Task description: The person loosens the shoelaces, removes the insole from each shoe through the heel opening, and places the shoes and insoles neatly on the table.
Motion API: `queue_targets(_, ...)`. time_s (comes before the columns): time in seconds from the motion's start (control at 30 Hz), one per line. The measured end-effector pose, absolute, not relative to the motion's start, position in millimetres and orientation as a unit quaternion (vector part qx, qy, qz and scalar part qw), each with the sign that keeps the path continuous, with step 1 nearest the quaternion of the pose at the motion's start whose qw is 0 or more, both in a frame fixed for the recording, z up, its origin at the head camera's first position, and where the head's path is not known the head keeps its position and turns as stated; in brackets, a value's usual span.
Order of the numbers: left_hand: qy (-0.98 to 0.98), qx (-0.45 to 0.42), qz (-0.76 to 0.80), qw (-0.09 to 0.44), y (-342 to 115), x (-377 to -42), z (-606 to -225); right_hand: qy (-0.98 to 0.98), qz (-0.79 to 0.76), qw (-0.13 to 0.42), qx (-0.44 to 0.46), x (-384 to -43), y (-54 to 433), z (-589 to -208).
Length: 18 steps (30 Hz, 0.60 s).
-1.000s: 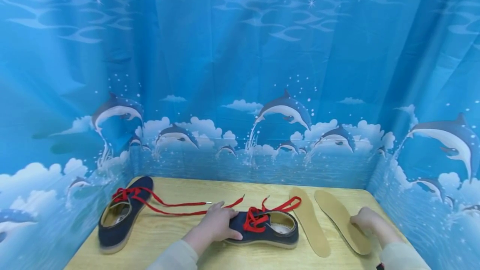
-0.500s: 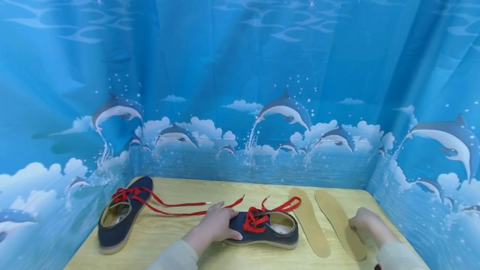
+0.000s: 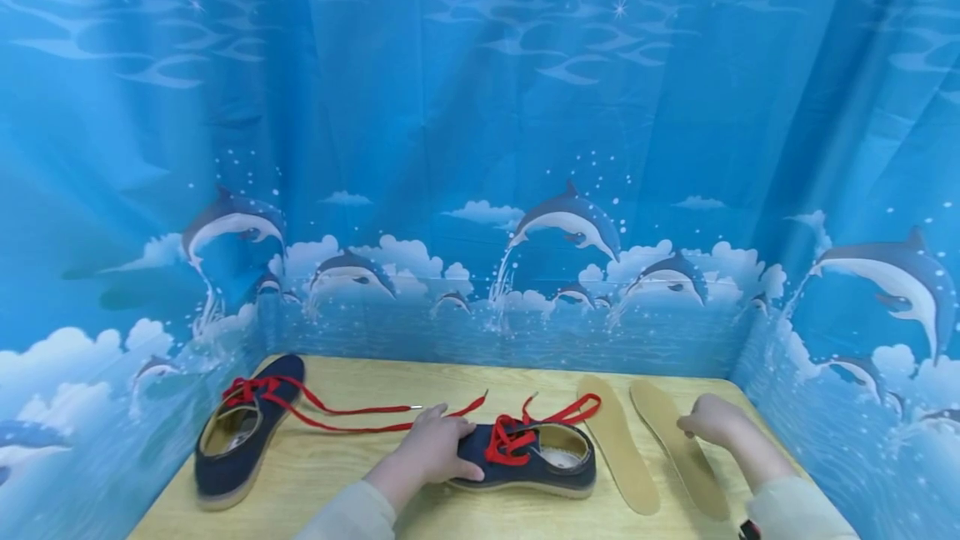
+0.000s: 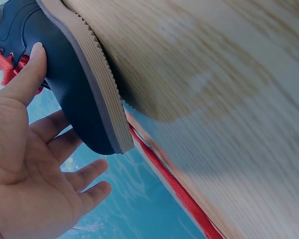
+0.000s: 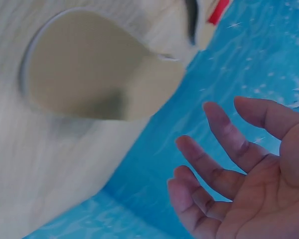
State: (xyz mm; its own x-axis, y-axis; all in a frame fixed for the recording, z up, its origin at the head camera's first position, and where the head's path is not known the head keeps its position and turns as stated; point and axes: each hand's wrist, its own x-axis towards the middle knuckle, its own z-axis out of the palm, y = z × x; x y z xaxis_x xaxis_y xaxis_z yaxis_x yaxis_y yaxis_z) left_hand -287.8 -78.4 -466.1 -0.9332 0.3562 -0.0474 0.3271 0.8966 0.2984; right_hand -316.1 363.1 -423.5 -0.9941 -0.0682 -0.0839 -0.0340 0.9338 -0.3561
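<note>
A navy canvas shoe [image 3: 551,458] with red laces lies across the front middle of the table, toe to the left. My left hand [image 3: 438,446] holds its toe. In the left wrist view, the thumb presses one side of the toe [image 4: 79,107] and two fingers pass behind the other side. My right hand [image 3: 716,422] hovers over the right-hand tan insole [image 3: 678,448], its fingers loosely bent and holding nothing. The right wrist view shows those fingers [image 5: 204,169] apart from the insole's rounded end [image 5: 89,64].
A second tan insole [image 3: 618,448] lies between the held shoe and the right-hand insole. At the table's left stands another navy shoe [image 3: 243,440], its long red laces [image 3: 352,419] trailing right toward my left hand. A blue dolphin-print curtain [image 3: 480,148] encloses the back and sides.
The right-hand insole has turned slightly, its near end shifting left. My right hand has let go of it and risen up and left. My left hand and the shoe stay put.
</note>
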Motion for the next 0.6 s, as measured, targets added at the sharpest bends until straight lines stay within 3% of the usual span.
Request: queue_targets(0.6, 0.973, 0.174, 0.144, 0.050, -79, -287, -465, 0.973, -0.227, 0.021, -0.037, -300, 298, -409)
